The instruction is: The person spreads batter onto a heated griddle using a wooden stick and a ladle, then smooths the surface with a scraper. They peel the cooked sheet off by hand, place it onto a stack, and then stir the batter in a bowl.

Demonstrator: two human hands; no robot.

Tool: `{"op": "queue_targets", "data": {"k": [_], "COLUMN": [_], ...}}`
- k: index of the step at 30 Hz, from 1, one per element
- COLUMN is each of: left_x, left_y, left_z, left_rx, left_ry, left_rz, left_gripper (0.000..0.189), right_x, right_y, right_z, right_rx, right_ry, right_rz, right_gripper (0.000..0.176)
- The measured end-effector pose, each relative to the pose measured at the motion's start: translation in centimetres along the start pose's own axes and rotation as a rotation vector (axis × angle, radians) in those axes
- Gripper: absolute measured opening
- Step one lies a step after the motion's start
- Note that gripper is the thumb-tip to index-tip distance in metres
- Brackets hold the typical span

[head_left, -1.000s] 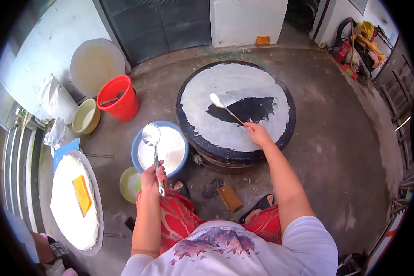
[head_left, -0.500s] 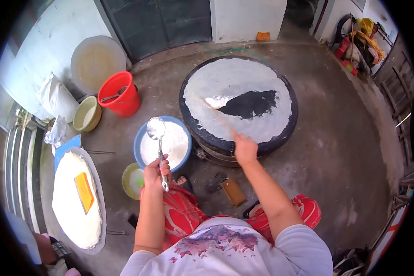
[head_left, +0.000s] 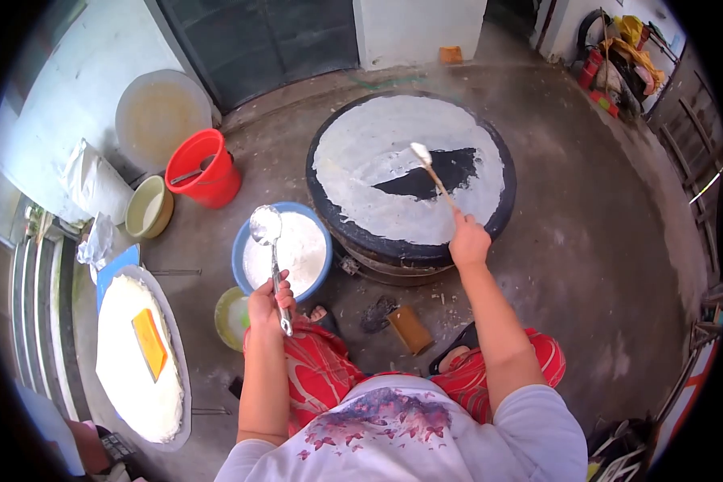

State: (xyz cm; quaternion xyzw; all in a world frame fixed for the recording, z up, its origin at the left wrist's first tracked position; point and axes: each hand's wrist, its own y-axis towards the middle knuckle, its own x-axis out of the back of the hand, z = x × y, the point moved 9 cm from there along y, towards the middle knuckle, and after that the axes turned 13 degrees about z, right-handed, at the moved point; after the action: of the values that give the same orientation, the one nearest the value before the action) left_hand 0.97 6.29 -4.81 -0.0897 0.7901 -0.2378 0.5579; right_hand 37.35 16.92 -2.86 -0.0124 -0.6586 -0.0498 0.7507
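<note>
Here, clamps the fingers of the right hand (head_left: 470,243) on the lower end of a wooden-handled tool (head_left: 439,185), right of the frame's centre. Angles the tool's white-coated tip (head_left: 420,151) up and to the left above the round black griddle (head_left: 402,255), in the upper middle of the frame. Cannot tell from this view whether to call the tip touching or just clear of the white layer (head_left: 377,132). Shows a dark, pointed gap (head_left: 418,183) in that layer, just beside the tip.

Closes the fingers of the left hand (head_left: 270,303) around the handle of a metal ladle (head_left: 265,225), left of centre. Holds the ladle's bowl upward, above the left part of a blue basin (head_left: 328,245) of white mixture (head_left: 304,253). Partly hides a yellow-green bowl (head_left: 226,321) below the basin.

Includes a red bucket (head_left: 217,189) beside an olive basin (head_left: 165,221) at upper left, a brown block (head_left: 410,329) on the floor at lower centre, and an orange item (head_left: 148,341) lying on a white mound (head_left: 136,394) at lower left.
</note>
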Motion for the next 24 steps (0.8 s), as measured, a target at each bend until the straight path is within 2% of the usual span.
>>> {"op": "queue_targets", "data": {"k": [2, 4, 6, 8, 10, 12, 14, 16, 18, 21, 24], "left_x": [0.5, 0.5, 0.5, 0.4, 0.0, 0.3, 0.5, 0.6, 0.5, 0.2, 0.3], "left_y": [0.2, 0.4, 0.5, 0.5, 0.1, 0.2, 0.4, 0.6, 0.8, 0.3, 0.6], "left_z": [-0.1, -0.2, -0.3, -0.2, 0.2, 0.1, 0.2, -0.1, 0.0, 0.2, 0.2], "left_rx": [-0.009, 0.001, -0.024, -0.020, 0.004, 0.016, 0.026, 0.012, 0.013, 0.015, 0.022], "left_ry": [0.033, 0.008, 0.010, 0.005, -0.018, -0.003, 0.003, -0.004, 0.002, -0.022, 0.004], "left_rz": [-0.002, 0.017, 0.005, 0.007, -0.024, -0.007, 0.010, 0.008, -0.001, -0.016, -0.015], "left_gripper": [0.028, 0.028, 0.028, 0.028, 0.028, 0.028, 0.028, 0.028, 0.028, 0.027, 0.026], "right_x": [0.8, 0.5, 0.5, -0.4, 0.2, 1.1, 1.1, 0.8, -0.5, -0.4, 0.9], "right_y": [0.1, -1.5, -2.7, -1.4, 0.3, 0.6, -0.6, -2.4, -2.6, -0.6, -0.4], "right_z": [-1.8, -0.7, 2.3, 0.6, -3.0, -4.2, -4.7, -2.4, -0.3, -4.8, -8.1], "right_rx": [-0.139, -0.170, 0.085, 0.088, -0.101, -0.136, -0.250, -0.209, 0.011, -0.159, -0.272], "right_ry": [0.161, 0.253, 0.230, 0.161, -0.024, 0.002, 0.197, 0.227, 0.130, -0.077, -0.012], "right_rz": [0.024, 0.016, -0.063, -0.039, -0.002, -0.018, 0.028, 0.011, -0.045, -0.046, -0.009], "right_gripper": [0.040, 0.039, 0.039, 0.040, 0.040, 0.038, 0.036, 0.037, 0.036, 0.033, 0.032]}}
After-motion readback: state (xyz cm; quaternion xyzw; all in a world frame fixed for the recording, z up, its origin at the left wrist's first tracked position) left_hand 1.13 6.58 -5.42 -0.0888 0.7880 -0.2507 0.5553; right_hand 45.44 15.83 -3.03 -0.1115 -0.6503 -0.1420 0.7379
